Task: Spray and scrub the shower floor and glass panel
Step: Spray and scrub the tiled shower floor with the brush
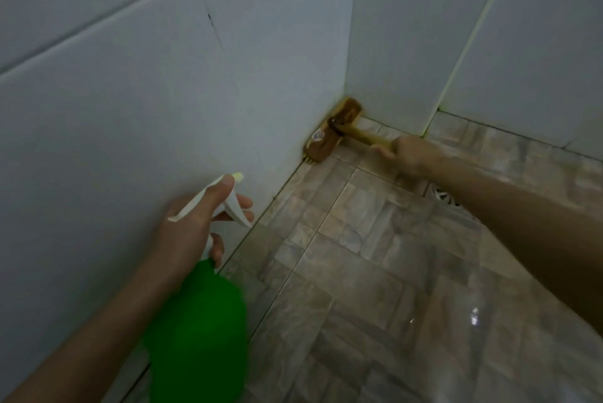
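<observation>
**Brush in the corner, sprayer held back**

The scrub brush (pixel 332 133) sits on the shower floor (pixel 359 272) in the far corner. Its wooden head lies against the foot of the left wall (pixel 130 109), and only a few bristle tips show beneath it. The handle slants back and to the right into the right hand (pixel 408 154), which is clenched round its end and hides it. The right forearm covers part of the drain (pixel 447 197). Nearer the camera and well apart from the brush, the left hand (pixel 192 226) grasps the neck of the green spray bottle (pixel 199 321). Its fingers are at the trigger and its nozzle points up toward the corner. The bottle is blurred.
</observation>
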`<state>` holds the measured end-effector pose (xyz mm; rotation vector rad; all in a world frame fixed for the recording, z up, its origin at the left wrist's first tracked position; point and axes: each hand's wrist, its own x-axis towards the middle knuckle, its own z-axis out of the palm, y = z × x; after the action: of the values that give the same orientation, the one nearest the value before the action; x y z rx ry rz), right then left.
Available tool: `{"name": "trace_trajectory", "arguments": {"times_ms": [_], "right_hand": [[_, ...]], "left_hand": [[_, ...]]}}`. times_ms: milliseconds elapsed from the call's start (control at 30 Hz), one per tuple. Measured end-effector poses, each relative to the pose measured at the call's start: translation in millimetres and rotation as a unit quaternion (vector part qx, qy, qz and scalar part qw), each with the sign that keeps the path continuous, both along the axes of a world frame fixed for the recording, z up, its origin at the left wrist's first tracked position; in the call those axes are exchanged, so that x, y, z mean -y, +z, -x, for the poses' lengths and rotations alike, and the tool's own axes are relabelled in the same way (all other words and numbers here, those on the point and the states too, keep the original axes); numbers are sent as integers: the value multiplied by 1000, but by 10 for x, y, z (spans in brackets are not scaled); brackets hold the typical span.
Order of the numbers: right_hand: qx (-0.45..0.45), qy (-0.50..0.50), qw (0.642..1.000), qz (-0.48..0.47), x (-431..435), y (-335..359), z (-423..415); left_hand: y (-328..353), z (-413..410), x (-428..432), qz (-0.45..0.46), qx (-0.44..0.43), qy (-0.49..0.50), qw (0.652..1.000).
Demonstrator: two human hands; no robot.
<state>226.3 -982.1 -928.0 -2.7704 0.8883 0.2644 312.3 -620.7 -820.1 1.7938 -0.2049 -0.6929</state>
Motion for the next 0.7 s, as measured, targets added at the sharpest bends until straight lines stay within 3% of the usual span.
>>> {"name": "trace_trajectory", "arguments": {"times_ms": [267,433,567,633,700], "right_hand": [[-18,90,995,-27,-718,2,228],[22,-20,999,-33,-660,91,219],[38,15,984,-174,-1811,-36,636],[40,81,983,-157,-2066,-76,725],[36,78,991,-102,-1844,-50,622]], "left_hand": [[41,95,-1,13,-11,12,1000],[74,178,-207,12,-8,13,1000],[112,267,-448,20,16,30,999],[145,329,-552,18,26,43,999],[184,385,-692,27,22,50,998]]}}
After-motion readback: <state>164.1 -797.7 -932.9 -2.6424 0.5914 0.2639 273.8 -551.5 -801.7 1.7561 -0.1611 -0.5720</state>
